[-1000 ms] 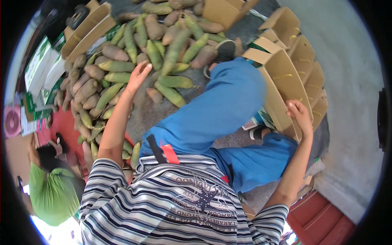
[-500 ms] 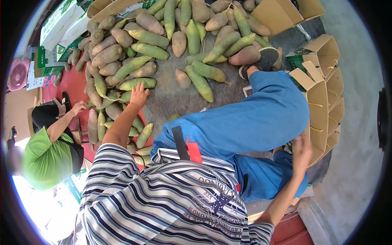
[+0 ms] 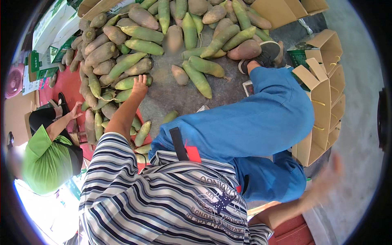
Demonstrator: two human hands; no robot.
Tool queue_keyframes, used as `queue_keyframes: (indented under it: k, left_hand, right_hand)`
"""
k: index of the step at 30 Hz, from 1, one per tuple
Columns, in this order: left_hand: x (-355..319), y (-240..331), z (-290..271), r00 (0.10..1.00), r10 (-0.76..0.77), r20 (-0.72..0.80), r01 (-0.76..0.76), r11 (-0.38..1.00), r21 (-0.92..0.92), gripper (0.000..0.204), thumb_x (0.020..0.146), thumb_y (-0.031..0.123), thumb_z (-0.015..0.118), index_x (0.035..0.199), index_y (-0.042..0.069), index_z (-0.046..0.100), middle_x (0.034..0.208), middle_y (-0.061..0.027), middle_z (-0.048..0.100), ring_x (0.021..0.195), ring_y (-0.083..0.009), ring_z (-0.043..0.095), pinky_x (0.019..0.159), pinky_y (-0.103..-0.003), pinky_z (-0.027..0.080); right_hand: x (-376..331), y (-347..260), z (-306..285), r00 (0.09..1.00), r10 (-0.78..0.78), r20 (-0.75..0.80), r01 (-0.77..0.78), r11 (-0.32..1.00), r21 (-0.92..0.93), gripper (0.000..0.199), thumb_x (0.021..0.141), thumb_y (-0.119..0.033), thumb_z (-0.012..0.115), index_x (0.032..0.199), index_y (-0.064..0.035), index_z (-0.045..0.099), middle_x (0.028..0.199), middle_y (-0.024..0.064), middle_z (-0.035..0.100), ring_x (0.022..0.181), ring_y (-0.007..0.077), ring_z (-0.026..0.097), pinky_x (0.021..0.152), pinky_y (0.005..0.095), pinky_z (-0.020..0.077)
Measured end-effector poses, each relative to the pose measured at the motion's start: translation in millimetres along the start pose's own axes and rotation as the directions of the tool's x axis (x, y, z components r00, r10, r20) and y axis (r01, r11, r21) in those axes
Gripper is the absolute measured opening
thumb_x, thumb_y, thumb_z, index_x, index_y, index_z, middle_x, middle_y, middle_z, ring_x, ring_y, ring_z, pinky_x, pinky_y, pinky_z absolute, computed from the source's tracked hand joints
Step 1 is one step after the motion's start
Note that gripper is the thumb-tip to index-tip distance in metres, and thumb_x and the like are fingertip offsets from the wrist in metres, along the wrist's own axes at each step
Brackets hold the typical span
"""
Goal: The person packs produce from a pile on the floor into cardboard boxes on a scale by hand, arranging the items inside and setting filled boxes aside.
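Note:
My left hand (image 3: 139,86) lies across a long green radish (image 3: 125,83) at the edge of the pile, its fingers bent over the radish's right part. My right hand (image 3: 328,173) is out to the right over the grey floor, beside the cardboard boxes. Motion smears its fingers, and nothing can be made out in it. In front of me spreads a heap of green radishes (image 3: 143,34) and brownish, soil-dusted radishes (image 3: 101,54). A few lie apart on the dark mat, among them a green radish (image 3: 197,79) and a small brownish one (image 3: 179,75).
Open cardboard boxes (image 3: 320,108) with yellow cord handles stand in a row at my right. Another carton (image 3: 281,12) is at the far right. White-and-green boxes (image 3: 53,28) are at the far left. A person in a green shirt (image 3: 51,163) reaches toward the pile from the left.
My left hand has slid farther over the green radish. My right hand has swung outward to the right, away from my knee and past the boxes. The view has shifted slightly.

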State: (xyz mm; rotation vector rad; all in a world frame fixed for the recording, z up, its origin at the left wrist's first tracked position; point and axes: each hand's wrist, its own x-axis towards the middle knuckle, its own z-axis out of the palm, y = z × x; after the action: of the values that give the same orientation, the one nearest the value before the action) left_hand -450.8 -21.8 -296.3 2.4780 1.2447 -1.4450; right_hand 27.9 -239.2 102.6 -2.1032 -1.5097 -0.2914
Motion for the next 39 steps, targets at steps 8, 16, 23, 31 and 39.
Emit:
queue_keyframes:
  k: [8,16,23,31,39]
  left_hand:
    - [-36,32,-34,0.965,0.171,-0.197,-0.180,0.983,-0.030,0.028,0.078,0.023,0.056,0.103,0.014,0.061,0.137,-0.0190,0.027,0.124,-0.0346,0.028,0.094,-0.050,0.030]
    - [-12,6,-161,0.700,-0.322,-0.637,-0.212,0.758,-0.616,0.037,0.062,0.023,0.072,0.096,0.011,0.062,0.119,-0.0244,0.043,0.108,-0.0402,0.044,0.090,-0.044,0.038]
    - [-49,18,-336,0.353,-0.309,-0.883,-0.688,0.554,-0.469,0.036,0.083,0.024,0.058,0.115,0.007,0.052,0.124,-0.0195,0.042,0.116,-0.0324,0.040,0.096,-0.039,0.033]
    - [-165,79,-443,0.310,0.343,-0.887,-0.931,0.297,-0.211,0.050,0.076,0.032,0.062,0.114,0.002,0.051,0.124,-0.0184,0.045,0.120,-0.0317,0.039,0.100,-0.038,0.027]
    - [-174,70,-430,0.348,0.107,-0.931,-0.767,0.604,-0.217,0.036,0.073,0.016,0.062,0.104,0.000,0.054,0.112,-0.0193,0.052,0.106,-0.0331,0.049,0.093,-0.038,0.035]
  right_hand:
    - [-47,45,68,0.848,0.289,0.444,-0.278,0.956,-0.092,0.017,0.083,-0.006,0.052,0.098,0.0010,0.057,0.089,0.0157,0.059,0.081,0.0290,0.058,0.073,0.0362,0.0447]
    - [-58,59,76,0.751,0.275,0.601,-0.156,0.957,-0.244,0.021,0.070,-0.005,0.053,0.090,0.0032,0.057,0.087,0.0223,0.057,0.083,0.0395,0.054,0.073,0.0435,0.0440]
    - [-54,38,129,0.714,-0.195,0.672,0.366,0.923,-0.121,0.007,0.069,-0.011,0.053,0.067,-0.0063,0.058,0.071,0.0117,0.055,0.070,0.0271,0.057,0.061,0.0356,0.0446]
    - [53,21,200,0.956,0.286,0.064,-0.221,0.561,0.797,0.038,0.089,-0.028,0.039,0.115,-0.0019,0.050,0.112,0.0193,0.053,0.106,0.0328,0.049,0.090,0.0355,0.0378]
    - [-27,28,335,0.682,0.498,0.535,-0.727,0.383,0.570,0.049,0.091,-0.039,0.029,0.121,-0.0042,0.046,0.120,0.0190,0.049,0.114,0.0322,0.044,0.096,0.0379,0.0322]
